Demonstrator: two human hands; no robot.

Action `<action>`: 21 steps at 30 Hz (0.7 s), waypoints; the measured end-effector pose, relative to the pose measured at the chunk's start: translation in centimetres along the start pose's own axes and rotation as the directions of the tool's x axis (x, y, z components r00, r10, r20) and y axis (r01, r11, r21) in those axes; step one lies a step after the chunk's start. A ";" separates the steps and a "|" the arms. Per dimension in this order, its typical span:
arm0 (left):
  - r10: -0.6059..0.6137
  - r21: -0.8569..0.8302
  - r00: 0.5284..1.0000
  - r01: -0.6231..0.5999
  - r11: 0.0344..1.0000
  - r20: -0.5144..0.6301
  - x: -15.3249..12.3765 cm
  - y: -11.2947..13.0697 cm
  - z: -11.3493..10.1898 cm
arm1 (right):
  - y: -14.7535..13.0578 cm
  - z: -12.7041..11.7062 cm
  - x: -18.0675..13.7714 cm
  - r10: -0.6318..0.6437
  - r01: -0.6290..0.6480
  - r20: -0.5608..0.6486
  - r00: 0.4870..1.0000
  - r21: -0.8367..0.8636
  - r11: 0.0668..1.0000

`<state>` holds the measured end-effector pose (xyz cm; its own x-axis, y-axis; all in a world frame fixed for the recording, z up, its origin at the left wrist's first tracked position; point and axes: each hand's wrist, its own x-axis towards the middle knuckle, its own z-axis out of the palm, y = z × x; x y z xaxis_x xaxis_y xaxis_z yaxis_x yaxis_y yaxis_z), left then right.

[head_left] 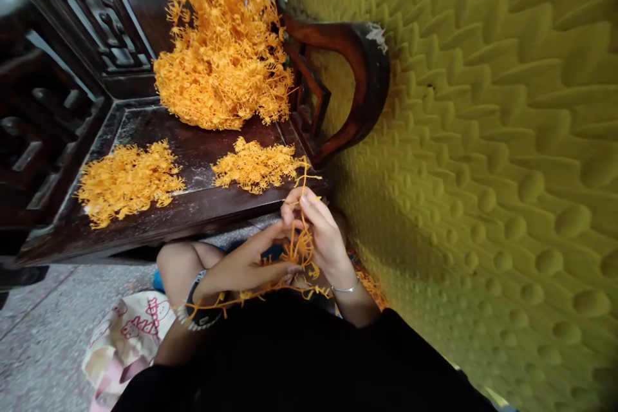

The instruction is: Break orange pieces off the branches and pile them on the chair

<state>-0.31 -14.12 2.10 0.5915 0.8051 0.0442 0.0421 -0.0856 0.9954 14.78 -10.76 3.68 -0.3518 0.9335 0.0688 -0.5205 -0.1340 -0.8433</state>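
Observation:
My left hand and my right hand meet over my lap, both pinching a tangle of orange plastic strands. A long orange strand trails from it across my left wrist, which wears a dark watch. A thin bracelet circles my right wrist. In front of me a dark wooden seat carries a tall heap of orange pieces at the back, a flat pile at the left and a smaller pile close to my hands.
A yellow wall of bumpy foam fills the right side. The seat's curved wooden armrest stands against it. A pale printed bag lies on the speckled floor at the lower left. Carved dark wood backs the seat.

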 end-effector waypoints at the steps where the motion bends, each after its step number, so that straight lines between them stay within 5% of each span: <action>1: -0.013 -0.015 1.000 0.013 1.000 -0.010 -0.1 -0.1 0.1 | 0.0 0.0 0.0 -0.010 0.009 -0.019 1.000 -0.035 0.999; 15: -0.294 -0.352 0.897 0.171 0.920 -0.330 -1.5 -1.1 0.6 | -1.0 -1.4 -0.8 -0.103 0.110 -0.173 0.980 0.035 0.993; 21: -0.255 -0.225 0.943 0.206 0.952 -0.213 -1.7 -2.9 0.9 | -0.4 -1.2 -0.4 0.011 -0.004 -0.044 0.999 0.150 0.989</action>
<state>-0.72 -15.80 -0.91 0.3759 0.9062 -0.1937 -0.0191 0.2166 0.9761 16.05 -10.66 3.40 -0.3228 0.9458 0.0364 -0.6297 -0.1859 -0.7543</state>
